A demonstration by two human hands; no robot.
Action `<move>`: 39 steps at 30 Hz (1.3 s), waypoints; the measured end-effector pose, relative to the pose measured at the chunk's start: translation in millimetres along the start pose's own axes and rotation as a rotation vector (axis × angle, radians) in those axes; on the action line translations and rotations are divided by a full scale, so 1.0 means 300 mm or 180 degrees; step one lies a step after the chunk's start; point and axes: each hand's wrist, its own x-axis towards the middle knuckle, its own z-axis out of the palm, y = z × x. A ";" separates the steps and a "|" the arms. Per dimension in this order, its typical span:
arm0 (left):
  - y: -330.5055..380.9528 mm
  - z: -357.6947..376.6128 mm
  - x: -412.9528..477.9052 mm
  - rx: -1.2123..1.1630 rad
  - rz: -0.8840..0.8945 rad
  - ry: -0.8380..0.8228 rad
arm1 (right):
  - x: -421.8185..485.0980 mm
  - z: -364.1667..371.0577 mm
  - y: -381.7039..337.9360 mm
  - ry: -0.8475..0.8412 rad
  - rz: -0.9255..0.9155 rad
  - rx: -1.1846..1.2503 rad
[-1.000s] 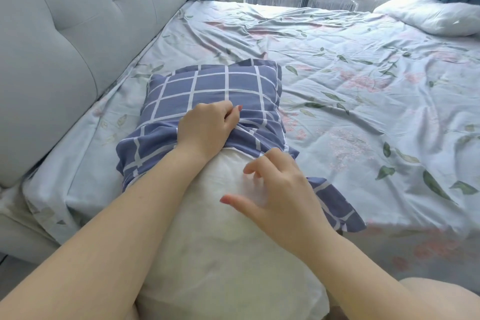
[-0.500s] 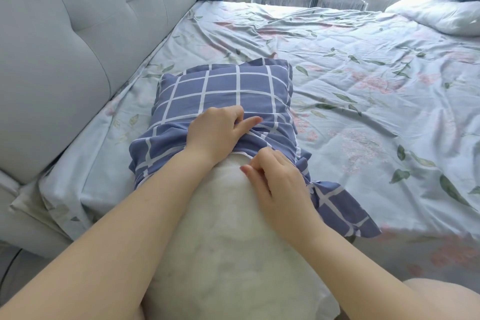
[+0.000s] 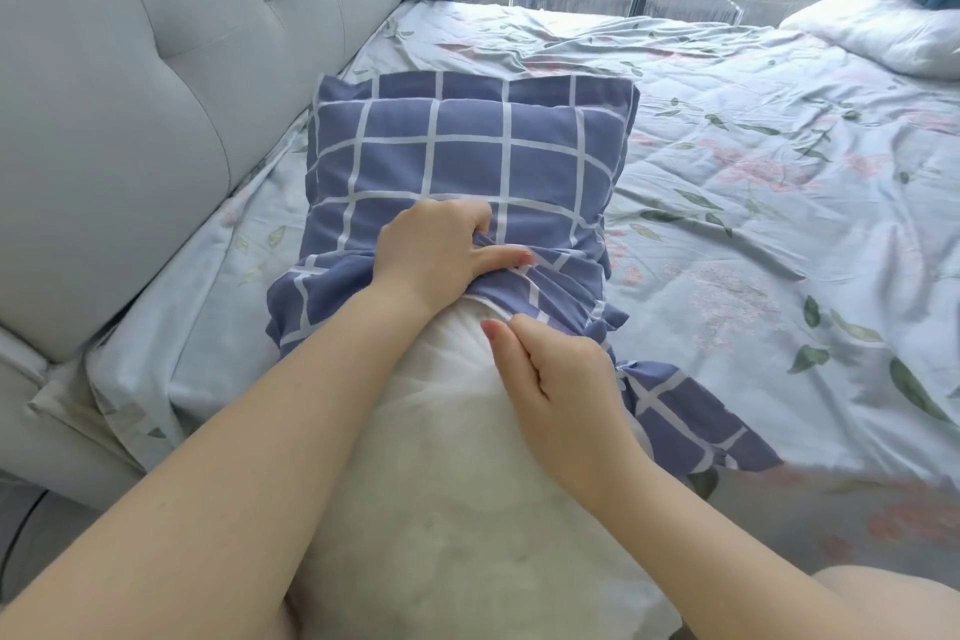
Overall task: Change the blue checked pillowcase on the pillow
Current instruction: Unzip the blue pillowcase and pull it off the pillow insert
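The blue checked pillowcase [image 3: 467, 156], soft creased cloth, sheathes the far half of a plump white pillow [image 3: 441, 483] on the floral bed [image 3: 753, 224]. The left hand [image 3: 441, 250] has its grip closed on gathered folds. The right hand [image 3: 558, 379] has its grip curled, pinching the hem. A tufted headboard [image 3: 156, 94] stands left.
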 end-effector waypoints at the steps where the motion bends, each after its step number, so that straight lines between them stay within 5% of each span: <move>1: -0.004 0.000 0.001 0.0047 0.0042 0.0020 | -0.005 -0.011 -0.005 -0.0093 0.0090 0.0197; 13: -0.025 -0.009 0.009 0.0119 0.0060 0.0372 | -0.052 -0.116 -0.052 -0.0754 0.0283 0.1000; 24: -0.114 -0.049 -0.052 -0.0307 0.0476 -0.0020 | 0.004 -0.054 0.027 -0.0304 0.0464 0.0962; 29: -0.227 -0.102 -0.112 -0.0224 -0.0313 -0.0047 | 0.056 -0.048 0.025 -0.0048 0.0383 0.1005; 33: -0.261 -0.149 -0.145 -0.0355 -0.1530 -0.0234 | 0.122 -0.094 0.019 0.0284 0.0341 0.1280; 39: -0.283 -0.117 -0.172 -0.2040 -0.2690 -0.0747 | 0.177 -0.075 0.069 0.0181 0.0465 0.0754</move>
